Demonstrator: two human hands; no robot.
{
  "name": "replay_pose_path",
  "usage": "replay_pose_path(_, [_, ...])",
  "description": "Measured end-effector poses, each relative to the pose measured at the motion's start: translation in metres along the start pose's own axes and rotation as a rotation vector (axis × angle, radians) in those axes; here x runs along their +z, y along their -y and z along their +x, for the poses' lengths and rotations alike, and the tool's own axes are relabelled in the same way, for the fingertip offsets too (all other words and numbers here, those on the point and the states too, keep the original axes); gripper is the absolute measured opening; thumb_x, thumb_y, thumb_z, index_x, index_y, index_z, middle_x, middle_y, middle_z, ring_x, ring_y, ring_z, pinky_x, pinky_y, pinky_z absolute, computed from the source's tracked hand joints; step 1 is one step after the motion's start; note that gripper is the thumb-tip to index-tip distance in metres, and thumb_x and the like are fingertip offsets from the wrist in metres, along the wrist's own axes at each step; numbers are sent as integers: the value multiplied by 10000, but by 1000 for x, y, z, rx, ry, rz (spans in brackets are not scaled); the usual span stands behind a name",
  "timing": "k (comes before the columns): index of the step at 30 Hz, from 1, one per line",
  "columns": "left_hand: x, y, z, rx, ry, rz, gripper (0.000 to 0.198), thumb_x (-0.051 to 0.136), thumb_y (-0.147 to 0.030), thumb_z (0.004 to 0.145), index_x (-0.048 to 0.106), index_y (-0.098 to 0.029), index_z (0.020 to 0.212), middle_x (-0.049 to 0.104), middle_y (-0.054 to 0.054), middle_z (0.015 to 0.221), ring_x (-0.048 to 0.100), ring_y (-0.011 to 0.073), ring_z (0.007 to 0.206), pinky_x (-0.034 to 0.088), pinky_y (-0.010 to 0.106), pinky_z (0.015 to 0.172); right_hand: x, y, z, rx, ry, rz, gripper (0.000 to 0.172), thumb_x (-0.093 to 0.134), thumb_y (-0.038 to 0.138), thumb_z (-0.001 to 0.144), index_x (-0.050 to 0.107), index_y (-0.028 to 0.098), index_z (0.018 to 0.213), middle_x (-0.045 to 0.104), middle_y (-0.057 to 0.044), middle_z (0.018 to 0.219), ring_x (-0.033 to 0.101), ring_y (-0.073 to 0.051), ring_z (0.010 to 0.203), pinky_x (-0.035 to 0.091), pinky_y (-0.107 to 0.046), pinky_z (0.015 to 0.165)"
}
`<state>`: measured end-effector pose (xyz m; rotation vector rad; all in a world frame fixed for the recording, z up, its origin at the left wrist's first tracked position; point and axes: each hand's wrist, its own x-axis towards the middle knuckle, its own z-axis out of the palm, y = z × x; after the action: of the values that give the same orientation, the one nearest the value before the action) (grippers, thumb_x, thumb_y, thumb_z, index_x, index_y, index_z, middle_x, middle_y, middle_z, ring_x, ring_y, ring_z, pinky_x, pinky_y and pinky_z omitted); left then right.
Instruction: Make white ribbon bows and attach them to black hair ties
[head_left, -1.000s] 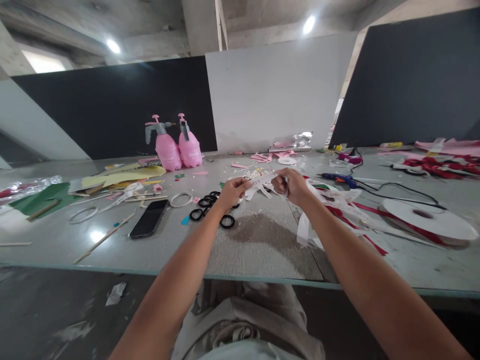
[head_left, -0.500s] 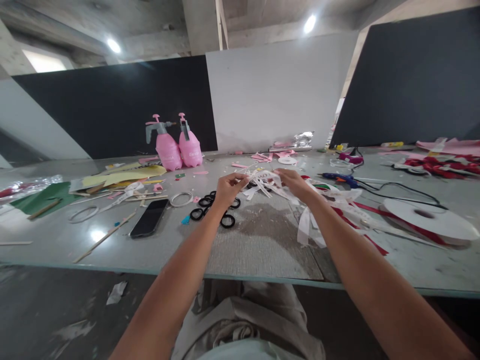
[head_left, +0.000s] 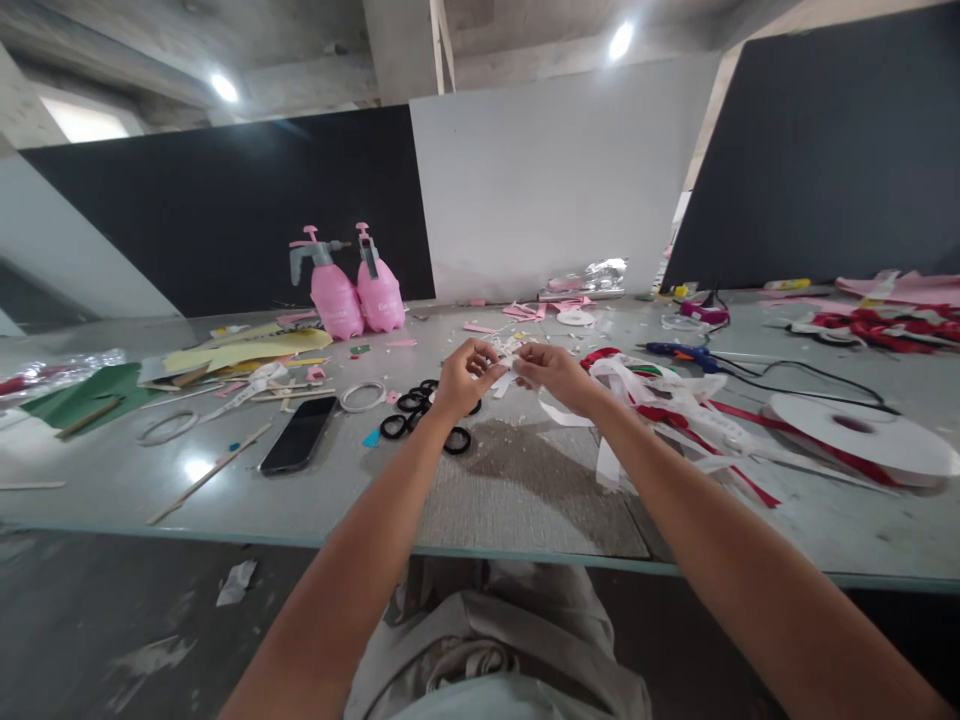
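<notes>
Over the middle of the table, my left hand (head_left: 469,376) pinches a white ribbon (head_left: 505,382) between thumb and fingers. My right hand (head_left: 551,372) grips the same ribbon close beside it, the fingertips of both hands almost touching. The fingers cover much of the ribbon, and a loose white end hangs just below them. Several black hair ties (head_left: 411,402) lie in a heap by my left wrist. Close to my right forearm lies a tangle of white and red ribbon (head_left: 622,385).
A phone (head_left: 300,435) and a white ring (head_left: 363,398) lie to the left. Two pink spray bottles (head_left: 335,300) stand behind. On the right are a blue glue gun (head_left: 682,355) with its black cord and a large white ribbon spool (head_left: 862,435). The table's front edge (head_left: 525,557) runs close to my body.
My hands have come together. The ribbon, stretched out between them with its lettering showing before, is now bunched at my fingertips.
</notes>
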<state>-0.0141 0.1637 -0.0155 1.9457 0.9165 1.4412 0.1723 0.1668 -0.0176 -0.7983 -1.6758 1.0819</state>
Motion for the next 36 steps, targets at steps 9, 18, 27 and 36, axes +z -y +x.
replay_pose_path(9, [5, 12, 3, -253, 301, -283, 423, 580, -544, 783, 604, -132, 690, 565, 16, 625, 533, 114, 622, 443, 260, 692, -10, 0, -1, 98, 57, -3, 325, 649, 427, 769, 646, 166, 961, 371, 78, 507, 256, -51, 403, 228, -213, 386])
replay_pose_path(18, [6, 4, 4, -226, 126, -246, 377, 633, -494, 773, 599, -133, 670, 472, -30, 520, 413, 67, 504, 362, 209, 543, -8, 6, 0, -362, -409, -653, 167, 569, 303, 815, 691, 189, 828, 614, -54, 835, 539, -154, 723, 429, -288, 674])
replay_pose_path(27, [4, 8, 3, -162, 139, -198, 395, 668, -513, 735, 648, -118, 731, 480, -27, 577, 397, 69, 555, 308, 205, 539, 4, 5, -4, -366, -223, -724, 169, 579, 301, 829, 694, 178, 810, 657, -43, 776, 543, -140, 683, 404, -258, 652])
replay_pose_path(36, [6, 17, 2, -105, 185, -45, 389, 642, -499, 755, 683, -114, 789, 477, -20, 601, 364, 70, 548, 267, 208, 514, 1, 2, -2, -357, -150, -927, 164, 547, 242, 785, 681, 175, 721, 624, -29, 677, 522, -133, 655, 352, -234, 631])
